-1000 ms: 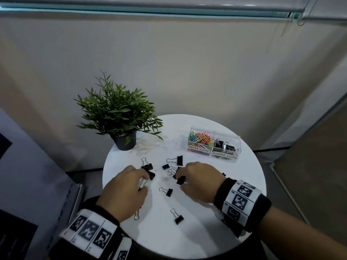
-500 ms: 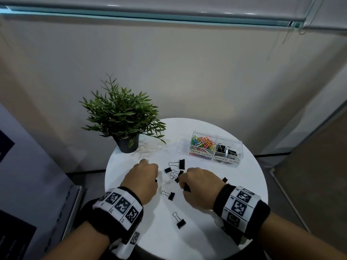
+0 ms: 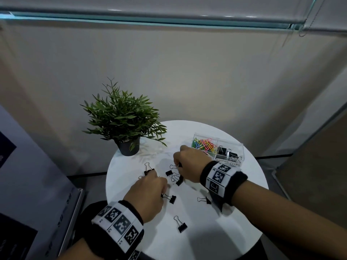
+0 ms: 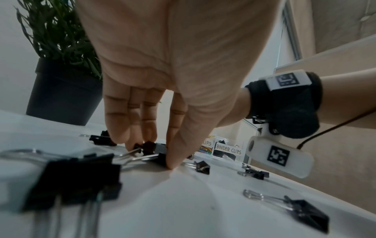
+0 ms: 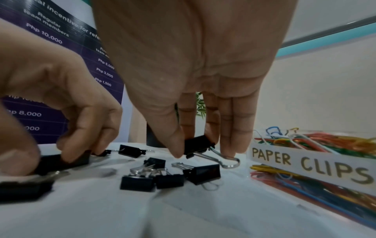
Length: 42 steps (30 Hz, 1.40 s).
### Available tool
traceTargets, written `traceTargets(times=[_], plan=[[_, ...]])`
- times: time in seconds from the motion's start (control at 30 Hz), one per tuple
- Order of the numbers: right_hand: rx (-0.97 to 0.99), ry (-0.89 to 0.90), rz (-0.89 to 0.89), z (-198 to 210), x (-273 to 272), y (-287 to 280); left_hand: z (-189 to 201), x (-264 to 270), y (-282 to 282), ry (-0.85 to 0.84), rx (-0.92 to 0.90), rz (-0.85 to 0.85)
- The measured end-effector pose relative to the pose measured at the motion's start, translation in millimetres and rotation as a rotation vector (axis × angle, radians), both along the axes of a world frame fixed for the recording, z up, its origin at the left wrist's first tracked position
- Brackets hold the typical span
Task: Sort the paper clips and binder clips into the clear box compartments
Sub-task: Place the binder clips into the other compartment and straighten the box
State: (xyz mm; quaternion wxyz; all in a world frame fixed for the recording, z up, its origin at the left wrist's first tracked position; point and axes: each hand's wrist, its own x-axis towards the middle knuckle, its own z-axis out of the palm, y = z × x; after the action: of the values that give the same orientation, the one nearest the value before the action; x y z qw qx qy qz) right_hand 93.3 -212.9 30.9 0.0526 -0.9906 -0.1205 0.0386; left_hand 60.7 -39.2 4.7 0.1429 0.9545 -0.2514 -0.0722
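Paper clips (image 3: 203, 145) all boxed, some binder clips too. About seven binder clips (image 3: 181, 226) loose on table (image 3: 234, 231), left of and nearer than clear box (image 3: 231, 145). Left hand (image 3: 148, 196) pinching one, right hand (image 3: 189, 164) pinching another.

Office corner, staff incentive poster (image 5: 61, 67), roller blind (image 3: 169, 14)

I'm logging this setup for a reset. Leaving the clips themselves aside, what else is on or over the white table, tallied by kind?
potted plant: 1
clear box: 1
compartment labels: 2
hands: 2, the left hand pinching a binder clip, the right hand pinching another
Total: 6
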Motion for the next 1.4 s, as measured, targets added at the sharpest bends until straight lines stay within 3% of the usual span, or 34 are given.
traceTargets(times=[0.2,0.4,0.6,0.83,0.97,1.2,1.4], plan=[[-0.051,0.109,-0.024,-6,6,-1,1,2,8,0.032,-0.091,0.037],[-0.045,0.155,-0.073,-9,10,-2,26,31,29,-0.029,-0.202,0.177],[-0.057,0.128,-0.09,-9,5,-4,34,57,16,-0.047,-0.06,0.266],[-0.062,0.112,-0.097,-13,-12,-15,22,60,-26,-0.035,0.247,0.224],[-0.071,0.127,-0.073,-15,-15,-20,18,63,-33,-0.026,0.322,0.231],[-0.006,0.064,-0.104,-4,-24,-31,19,73,-32,0.032,0.244,0.258],[0.186,-0.134,-0.381,31,-24,-98,43,79,-61,-0.003,0.093,0.189]])
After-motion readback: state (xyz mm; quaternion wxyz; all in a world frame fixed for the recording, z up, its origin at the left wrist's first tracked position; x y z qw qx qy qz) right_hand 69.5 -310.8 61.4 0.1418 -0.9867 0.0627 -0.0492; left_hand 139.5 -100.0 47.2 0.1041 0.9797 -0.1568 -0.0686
